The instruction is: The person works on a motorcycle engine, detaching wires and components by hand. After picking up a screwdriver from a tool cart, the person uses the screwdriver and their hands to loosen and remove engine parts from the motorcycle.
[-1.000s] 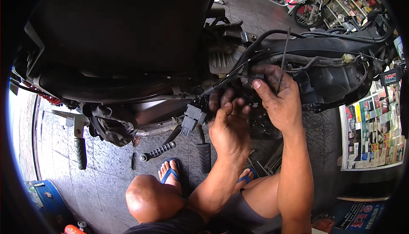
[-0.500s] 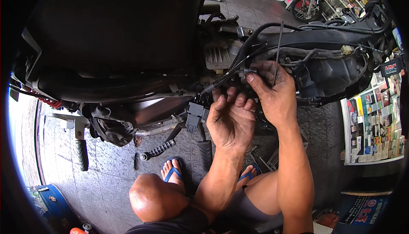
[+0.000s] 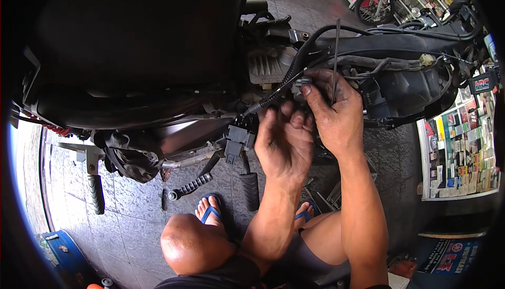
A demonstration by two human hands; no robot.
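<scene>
Head view: our right hand [image 3: 334,112] pinches a small grey plug connector [image 3: 304,82] on the ribbed black wiring harness [image 3: 279,91]; left hand [image 3: 284,144] half-open, empty, beside it; connector looks unseated.

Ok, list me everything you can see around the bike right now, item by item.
motorcycle seat: one, black, upper left
corrugated cable: one, black, from frame toward the fingers
thin rod: one, dark, upright in the right hand
connector block: one, black, hanging under the frame
foot pegs: several, black rubber, below the bike
rag: one, dark, under the seat
poster sheet: one, multicoloured, right edge
sandals: two, blue straps, on the paved floor
left hand: one, fingers spread by the cable; whether it grips anything is unclear
right hand: one, closed on the thin rod
</scene>
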